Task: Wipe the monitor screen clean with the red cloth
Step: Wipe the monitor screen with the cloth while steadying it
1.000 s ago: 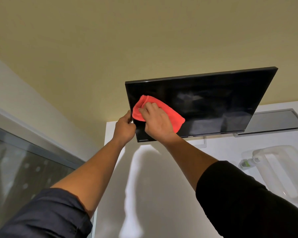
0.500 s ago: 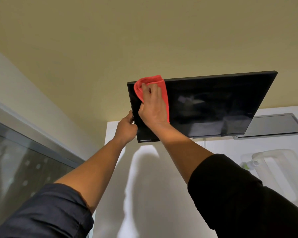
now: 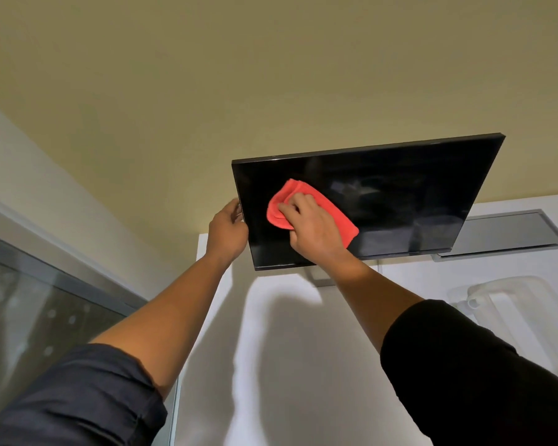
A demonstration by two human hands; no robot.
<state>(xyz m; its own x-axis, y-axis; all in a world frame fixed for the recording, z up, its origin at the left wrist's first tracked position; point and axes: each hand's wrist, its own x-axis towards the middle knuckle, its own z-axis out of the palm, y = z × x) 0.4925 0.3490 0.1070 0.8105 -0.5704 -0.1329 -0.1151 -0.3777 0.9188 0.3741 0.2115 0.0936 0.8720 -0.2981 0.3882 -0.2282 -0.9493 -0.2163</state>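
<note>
The right hand (image 3: 313,228) is lying on the red cloth (image 3: 335,214) and pressing it against the black monitor screen (image 3: 400,201), with the fingers bent over the folded fabric; the cloth is sitting in the lower left part of the glass, and a part of it is showing past the hand on both sides. The left hand (image 3: 227,231) is gripping the left edge of the monitor, the fingers curled around the frame (the fingertips themselves are hidden behind it). Both forearms are reaching up, and the 2 dark sleeves (image 3: 78,403) are pushed back toward the elbows. The screen is dark and tilted, and faint reflections are showing in it. Under it a white desk surface (image 3: 297,365) is carrying the shadow of the arm. At the right a pale plastic container (image 3: 516,310) is standing, and behind the monitor a yellow wall (image 3: 271,75) is rising.
</note>
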